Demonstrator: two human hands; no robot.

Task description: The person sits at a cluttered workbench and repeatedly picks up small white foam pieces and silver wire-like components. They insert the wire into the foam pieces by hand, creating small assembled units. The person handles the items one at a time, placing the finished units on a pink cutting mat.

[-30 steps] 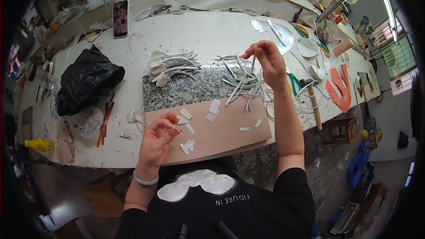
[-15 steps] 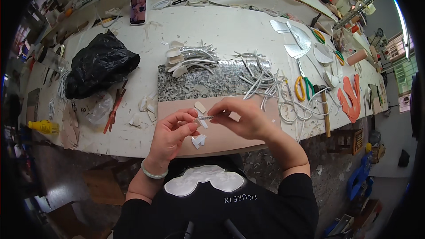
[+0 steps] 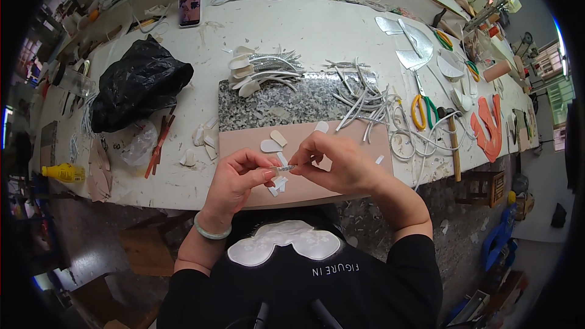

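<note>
Over the near part of the beige sheet [image 3: 365,158], my two hands pinch a short silver strip [image 3: 284,169] between them. My left hand [image 3: 234,180] grips its left end with thumb and fingertips, and a pale bracelet circles that wrist. My right hand [image 3: 341,164] closes on the other end, partly hiding it. Just beyond the fingers lie a white rounded piece [image 3: 269,146] and a cream rounded piece [image 3: 278,138]. Several small white slips [image 3: 279,186] rest below the strip. Another white piece [image 3: 321,127] lies beyond my right hand.
A speckled stone slab [image 3: 268,113] carries bundled silver cords with rounded tabs [image 3: 244,73] and loose silver cords [image 3: 362,100]. Leftward are a black plastic bag [image 3: 140,85], reddish strips [image 3: 159,146] and a phone [image 3: 191,1]. Scissors [image 3: 420,106], a hammer [image 3: 454,146] and orange pieces [image 3: 487,128] lie right.
The view has shifted slightly. My hands sit a little lower against the sheet, uncovering white pieces beyond them, and both still pinch the silver strip.
</note>
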